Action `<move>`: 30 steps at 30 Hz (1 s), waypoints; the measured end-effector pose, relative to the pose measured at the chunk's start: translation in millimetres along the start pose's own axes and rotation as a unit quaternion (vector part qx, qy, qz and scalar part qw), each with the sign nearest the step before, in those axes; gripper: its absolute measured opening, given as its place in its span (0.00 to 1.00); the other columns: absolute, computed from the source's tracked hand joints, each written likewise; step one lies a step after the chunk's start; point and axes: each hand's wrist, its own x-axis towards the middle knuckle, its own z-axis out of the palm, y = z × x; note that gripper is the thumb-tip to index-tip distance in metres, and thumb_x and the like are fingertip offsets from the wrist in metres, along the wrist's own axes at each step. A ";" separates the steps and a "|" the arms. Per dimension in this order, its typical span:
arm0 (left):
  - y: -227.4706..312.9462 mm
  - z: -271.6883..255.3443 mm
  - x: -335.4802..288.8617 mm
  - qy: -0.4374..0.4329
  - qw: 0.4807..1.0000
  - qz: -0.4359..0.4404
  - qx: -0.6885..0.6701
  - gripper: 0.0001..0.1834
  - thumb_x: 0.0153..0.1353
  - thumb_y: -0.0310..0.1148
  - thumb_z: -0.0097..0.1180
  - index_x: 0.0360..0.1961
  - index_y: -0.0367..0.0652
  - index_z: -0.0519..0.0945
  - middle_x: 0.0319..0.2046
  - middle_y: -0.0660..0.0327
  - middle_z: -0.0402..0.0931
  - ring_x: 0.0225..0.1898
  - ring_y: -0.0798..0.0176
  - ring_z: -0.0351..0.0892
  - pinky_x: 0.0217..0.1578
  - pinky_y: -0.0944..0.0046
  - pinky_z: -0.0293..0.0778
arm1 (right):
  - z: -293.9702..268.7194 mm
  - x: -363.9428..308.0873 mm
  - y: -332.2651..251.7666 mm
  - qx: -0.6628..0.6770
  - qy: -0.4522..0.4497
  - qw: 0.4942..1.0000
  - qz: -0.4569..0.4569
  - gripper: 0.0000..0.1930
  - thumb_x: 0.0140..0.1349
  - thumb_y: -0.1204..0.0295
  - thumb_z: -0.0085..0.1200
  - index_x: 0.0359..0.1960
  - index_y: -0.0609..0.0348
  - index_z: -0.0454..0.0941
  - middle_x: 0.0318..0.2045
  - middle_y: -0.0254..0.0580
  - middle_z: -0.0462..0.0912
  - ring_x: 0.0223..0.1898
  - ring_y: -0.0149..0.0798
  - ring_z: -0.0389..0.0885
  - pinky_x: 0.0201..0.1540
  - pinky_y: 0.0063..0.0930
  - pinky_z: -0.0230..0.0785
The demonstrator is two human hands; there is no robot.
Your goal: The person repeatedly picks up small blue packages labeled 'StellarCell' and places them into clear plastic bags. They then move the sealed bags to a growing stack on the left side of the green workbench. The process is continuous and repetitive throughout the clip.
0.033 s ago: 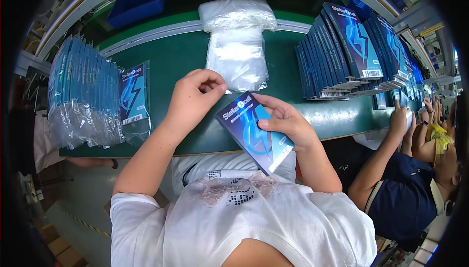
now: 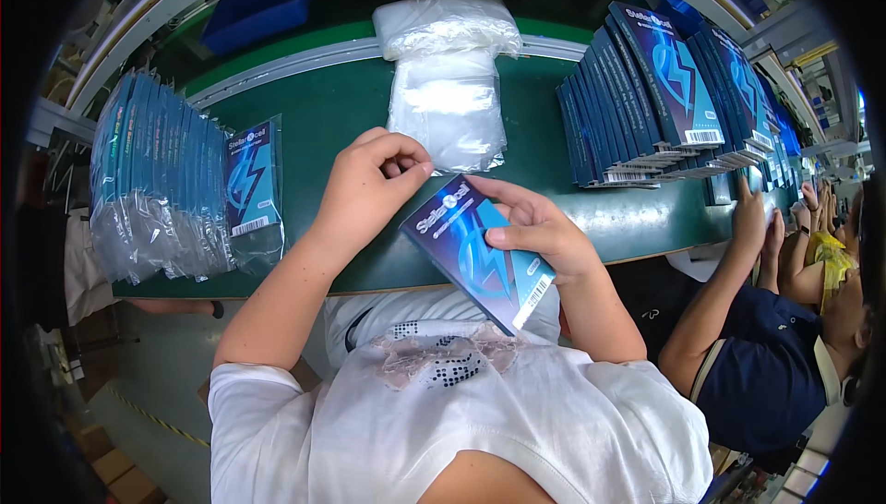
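My right hand (image 2: 540,232) grips a flat blue box (image 2: 472,259) with a lightning-bolt picture, thumb on its front face and fingers behind. The box is tilted, its upper end near my left fingertips. My left hand (image 2: 378,176) is closed in a pinch at the near edge of a stack of clear plastic bags (image 2: 448,116). Whether a bag's edge is between those fingertips is too small to tell. To the left stands a row of bagged blue boxes (image 2: 161,153), with one bagged box (image 2: 251,181) facing me at its end.
Unbagged blue boxes (image 2: 609,102) stand in rows on the right of the green table (image 2: 341,98). A folded bundle of clear plastic (image 2: 448,26) lies behind the bags. A blue bin (image 2: 260,7) is at the far left. Beside me on the right, a co-worker's arm (image 2: 711,310) reaches to the table.
The box in my right hand has turned slightly, and its barcode shows more plainly. My left hand has barely shifted. The co-worker's hand on the right has moved a little.
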 end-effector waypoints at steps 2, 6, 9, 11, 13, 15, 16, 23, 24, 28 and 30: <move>1.7 1.3 2.1 -0.026 1.000 0.011 0.012 0.04 0.50 0.24 0.62 0.28 0.38 0.81 0.27 0.66 0.69 0.27 0.74 0.66 0.30 0.74 0.65 | 0.7 4.0 -1.2 0.034 -0.036 0.999 0.016 0.37 0.55 0.80 0.57 0.64 0.73 0.52 0.46 0.54 0.77 0.44 0.36 0.80 0.46 0.27 0.74; -2.4 -1.1 4.3 -0.049 0.999 -0.013 -0.006 0.04 0.49 0.23 0.61 0.28 0.37 0.80 0.28 0.65 0.70 0.27 0.74 0.68 0.31 0.75 0.66 | 6.7 12.0 -5.0 0.067 -0.017 0.998 0.007 0.34 0.54 0.81 0.58 0.63 0.72 0.56 0.47 0.52 0.77 0.42 0.35 0.82 0.45 0.26 0.75; -1.5 -3.3 3.3 -0.061 0.976 -0.162 -0.133 0.05 0.54 0.24 0.61 0.31 0.35 0.78 0.28 0.65 0.75 0.31 0.74 0.75 0.33 0.76 0.70 | 6.6 7.3 -6.6 0.029 0.009 0.999 -0.013 0.32 0.54 0.81 0.58 0.61 0.73 0.59 0.49 0.51 0.77 0.46 0.35 0.80 0.48 0.26 0.74; 0.3 -1.6 0.6 -0.023 0.962 -0.168 -0.213 0.05 0.56 0.24 0.60 0.32 0.35 0.77 0.28 0.65 0.76 0.31 0.74 0.76 0.34 0.76 0.70 | 3.2 3.2 -4.1 -0.012 0.022 1.000 -0.009 0.32 0.54 0.81 0.58 0.61 0.73 0.59 0.49 0.51 0.77 0.47 0.35 0.79 0.49 0.27 0.73; -1.6 0.9 -2.9 -0.015 0.964 -0.145 -0.222 0.06 0.56 0.24 0.60 0.34 0.36 0.77 0.28 0.65 0.76 0.32 0.74 0.76 0.33 0.76 0.70 | 0.1 -0.8 0.8 -0.037 0.034 0.999 0.001 0.31 0.54 0.80 0.58 0.60 0.73 0.60 0.49 0.51 0.77 0.47 0.35 0.79 0.51 0.27 0.71; -3.5 3.1 -5.1 -0.033 0.983 -0.090 -0.159 0.08 0.55 0.23 0.60 0.38 0.35 0.78 0.30 0.65 0.75 0.32 0.74 0.74 0.32 0.75 0.69 | 0.6 -1.5 0.6 -0.026 0.018 0.999 0.013 0.31 0.54 0.81 0.58 0.60 0.73 0.61 0.49 0.51 0.77 0.47 0.35 0.79 0.51 0.27 0.72; -0.5 0.6 -4.9 -0.046 0.993 -0.056 -0.097 0.10 0.54 0.23 0.60 0.39 0.36 0.79 0.31 0.65 0.74 0.32 0.74 0.73 0.32 0.75 0.69 | 1.0 -1.9 -0.1 -0.021 0.010 1.000 0.019 0.31 0.54 0.81 0.57 0.60 0.73 0.61 0.49 0.51 0.77 0.48 0.35 0.79 0.51 0.27 0.72; 11.1 -19.6 3.5 -0.185 0.980 0.065 0.019 0.17 0.50 0.24 0.60 0.44 0.42 0.82 0.34 0.63 0.72 0.32 0.72 0.70 0.30 0.73 0.67 | 0.3 -4.2 0.3 0.016 0.013 1.000 -0.001 0.31 0.56 0.80 0.57 0.61 0.71 0.60 0.48 0.50 0.78 0.44 0.33 0.80 0.48 0.26 0.73; 14.0 -19.8 4.2 -0.186 0.979 0.080 0.028 0.16 0.50 0.24 0.60 0.43 0.42 0.82 0.34 0.63 0.73 0.32 0.71 0.71 0.31 0.73 0.67 | 1.0 -4.2 1.4 0.020 0.012 1.000 -0.003 0.31 0.56 0.80 0.57 0.61 0.71 0.60 0.47 0.49 0.78 0.44 0.33 0.80 0.48 0.26 0.73; 3.0 -12.1 5.4 -0.131 0.989 0.066 -0.008 0.12 0.54 0.23 0.59 0.41 0.38 0.82 0.32 0.62 0.76 0.33 0.72 0.75 0.33 0.73 0.70 | 3.5 -5.5 -1.3 0.031 0.003 0.999 -0.014 0.30 0.57 0.79 0.57 0.61 0.72 0.61 0.48 0.48 0.78 0.46 0.33 0.79 0.49 0.26 0.72; 8.0 -3.1 1.8 -0.061 0.996 -0.027 -0.058 0.09 0.56 0.22 0.57 0.39 0.35 0.81 0.31 0.62 0.77 0.33 0.71 0.77 0.35 0.73 0.72 | 4.3 -6.3 0.0 0.018 0.013 0.999 -0.031 0.29 0.57 0.80 0.56 0.60 0.72 0.61 0.49 0.48 0.77 0.47 0.33 0.78 0.51 0.27 0.71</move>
